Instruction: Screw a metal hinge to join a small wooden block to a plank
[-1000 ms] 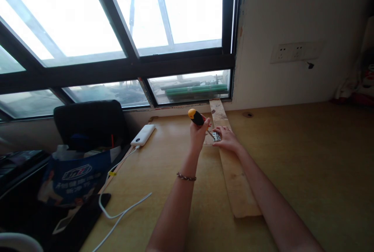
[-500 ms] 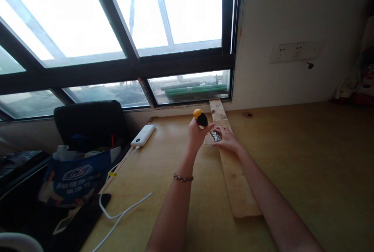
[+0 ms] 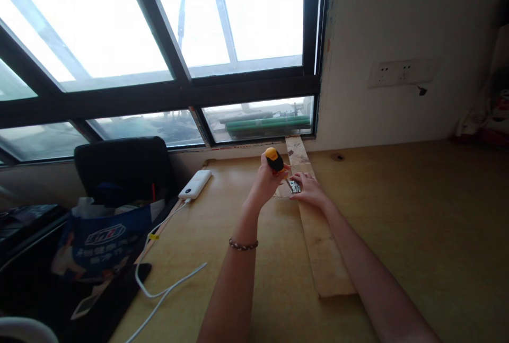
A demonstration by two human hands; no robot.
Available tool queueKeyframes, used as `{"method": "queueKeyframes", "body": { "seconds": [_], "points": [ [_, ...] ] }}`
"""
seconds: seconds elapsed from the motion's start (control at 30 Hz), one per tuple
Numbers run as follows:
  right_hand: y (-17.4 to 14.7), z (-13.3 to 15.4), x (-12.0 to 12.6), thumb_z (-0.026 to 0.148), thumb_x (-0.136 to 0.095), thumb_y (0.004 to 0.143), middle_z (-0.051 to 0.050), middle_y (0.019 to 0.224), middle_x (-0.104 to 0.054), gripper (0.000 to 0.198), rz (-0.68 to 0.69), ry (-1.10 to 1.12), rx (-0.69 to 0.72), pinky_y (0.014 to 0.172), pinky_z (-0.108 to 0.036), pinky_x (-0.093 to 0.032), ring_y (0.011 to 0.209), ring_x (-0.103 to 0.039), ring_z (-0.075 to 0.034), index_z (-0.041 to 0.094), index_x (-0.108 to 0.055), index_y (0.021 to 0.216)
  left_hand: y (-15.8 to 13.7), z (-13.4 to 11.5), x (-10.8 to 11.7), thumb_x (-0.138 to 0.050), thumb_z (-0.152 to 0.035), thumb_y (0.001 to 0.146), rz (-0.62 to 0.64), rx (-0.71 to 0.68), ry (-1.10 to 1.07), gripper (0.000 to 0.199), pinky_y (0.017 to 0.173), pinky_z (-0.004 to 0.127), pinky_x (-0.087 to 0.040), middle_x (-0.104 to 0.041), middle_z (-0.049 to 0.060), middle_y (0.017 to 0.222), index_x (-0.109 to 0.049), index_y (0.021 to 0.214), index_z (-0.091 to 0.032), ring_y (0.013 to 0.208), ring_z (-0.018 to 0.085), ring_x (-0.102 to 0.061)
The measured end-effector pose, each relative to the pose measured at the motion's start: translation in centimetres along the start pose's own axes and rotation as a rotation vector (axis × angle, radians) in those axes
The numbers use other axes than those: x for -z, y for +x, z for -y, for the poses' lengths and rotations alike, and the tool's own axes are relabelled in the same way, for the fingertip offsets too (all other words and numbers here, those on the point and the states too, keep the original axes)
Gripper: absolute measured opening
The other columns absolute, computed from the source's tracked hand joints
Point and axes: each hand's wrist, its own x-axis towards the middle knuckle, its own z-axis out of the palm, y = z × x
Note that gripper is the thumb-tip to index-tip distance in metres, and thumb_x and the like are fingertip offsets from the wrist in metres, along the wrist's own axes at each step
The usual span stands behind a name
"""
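Observation:
My left hand is wrapped round the yellow-and-black handle of a screwdriver. Its shaft slants down toward a small shiny metal fitting, whose exact kind I cannot make out. On the fitting's right side, my right hand grips it with curled thumb and fingers, against a long wooden board. The board lies on the yellowish wooden table, reaching from near me toward the window. Whether the screwdriver tip sits in a screw is too small to tell.
A white power bank with a white cable lies at the table's left edge. Beyond that edge stand a black chair and a blue bag. A window and a wall with sockets bound the far side.
My left hand has turned around the screwdriver handle, and its wrist has shifted slightly left. My right hand and the metal fitting stay in place.

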Motion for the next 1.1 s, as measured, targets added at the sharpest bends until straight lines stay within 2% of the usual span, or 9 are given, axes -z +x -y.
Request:
{"method": "queueKeyframes", "body": {
  "seconds": [0.1, 0.2, 0.27, 0.37, 0.57, 0.77, 0.93, 1.0, 1.1],
  "points": [
    [-0.1, 0.0, 0.1, 0.039, -0.077, 0.05, -0.005, 0.114, -0.055, 0.066, -0.009, 0.013, 0.004, 0.091, -0.039, -0.034, 0.108, -0.046, -0.025, 0.024, -0.054, 0.11, 0.1, 0.5, 0.0, -0.067, -0.021, 0.065, -0.015, -0.041, 0.011, 0.049, 0.068, 0.029, -0.048, -0.062, 0.003, 0.082, -0.034, 0.101, -0.021, 0.075, 0.015, -0.062],
    [-0.1, 0.0, 0.0, 0.039, -0.077, 0.049, -0.006, 0.114, -0.055, 0.068, -0.011, 0.023, 0.002, 0.091, -0.039, -0.034, 0.108, -0.046, -0.025, 0.024, -0.053, 0.11, 0.3, 1.3, -0.2, -0.07, -0.022, 0.061, -0.112, -0.062, 0.051, 0.056, 0.068, 0.029, -0.048, -0.061, 0.0, 0.077, -0.035, 0.104, -0.021, 0.07, 0.013, -0.061],
    [-0.1, 0.0, 0.0, 0.04, -0.077, 0.049, -0.006, 0.115, -0.055, 0.069, -0.009, 0.022, 0.003, 0.091, -0.04, -0.034, 0.109, -0.045, -0.025, 0.023, -0.052, 0.111, 0.4, 1.6, -0.4, -0.072, -0.022, 0.057, -0.162, -0.059, 0.078, 0.061, 0.068, 0.029, -0.048, -0.06, -0.001, 0.075, -0.036, 0.107, -0.021, 0.067, 0.013, -0.06],
    [0.0, 0.1, 0.0, 0.04, -0.077, 0.049, -0.006, 0.115, -0.055, 0.068, -0.008, 0.015, -0.001, 0.091, -0.04, -0.034, 0.108, -0.046, -0.025, 0.023, -0.053, 0.11, 0.3, 1.7, -0.8, -0.074, -0.023, 0.056, -0.198, -0.029, 0.064, 0.06, 0.067, 0.03, -0.049, -0.061, 0.0, 0.073, -0.04, 0.106, -0.02, 0.067, 0.015, -0.061],
    [-0.1, 0.2, 0.2, 0.039, -0.077, 0.049, -0.005, 0.112, -0.056, 0.067, -0.02, 0.018, 0.001, 0.09, -0.039, -0.034, 0.107, -0.046, -0.024, 0.024, -0.052, 0.109, 0.4, 1.1, -0.7, -0.076, -0.021, 0.05, -0.184, 0.01, -0.012, 0.061, 0.068, 0.031, -0.05, -0.062, 0.003, 0.079, -0.047, 0.103, -0.02, 0.083, 0.021, -0.063],
    [-0.1, 0.1, 0.2, 0.039, -0.077, 0.049, -0.005, 0.111, -0.056, 0.067, -0.009, 0.032, -0.011, 0.089, -0.038, -0.035, 0.106, -0.046, -0.024, 0.024, -0.053, 0.109, 0.6, 0.9, 0.1, -0.076, -0.016, 0.048, -0.187, 0.001, -0.003, 0.052, 0.076, 0.034, -0.05, -0.061, 0.003, 0.083, -0.047, 0.092, -0.018, 0.085, 0.022, -0.063],
    [-0.1, 0.0, 0.1, 0.04, -0.077, 0.049, -0.005, 0.113, -0.055, 0.068, -0.004, 0.015, -0.006, 0.09, -0.038, -0.035, 0.106, -0.046, -0.023, 0.025, -0.053, 0.11, 0.5, 0.8, 0.3, -0.069, -0.015, 0.058, -0.08, -0.044, 0.018, 0.047, 0.075, 0.033, -0.049, -0.063, 0.004, 0.084, -0.043, 0.097, -0.019, 0.081, 0.018, -0.063],
    [-0.1, -0.1, 0.1, 0.041, -0.077, 0.049, -0.004, 0.113, -0.056, 0.068, -0.004, 0.01, 0.004, 0.091, -0.038, -0.034, 0.106, -0.046, -0.023, 0.025, -0.052, 0.11, 0.4, 1.0, 0.1, -0.067, -0.016, 0.062, -0.093, -0.076, 0.044, 0.046, 0.073, 0.031, -0.049, -0.063, 0.003, 0.082, -0.042, 0.1, -0.019, 0.078, 0.016, -0.063],
    [0.0, -0.1, 0.0, 0.041, -0.077, 0.049, -0.005, 0.114, -0.055, 0.069, -0.001, 0.007, -0.001, 0.091, -0.038, -0.034, 0.107, -0.046, -0.024, 0.024, -0.052, 0.111, 0.4, 1.4, -0.4, -0.069, -0.017, 0.06, -0.157, -0.099, 0.09, 0.061, 0.069, 0.03, -0.049, -0.063, 0.001, 0.078, -0.037, 0.112, -0.021, 0.073, 0.015, -0.063]
  ]
}}
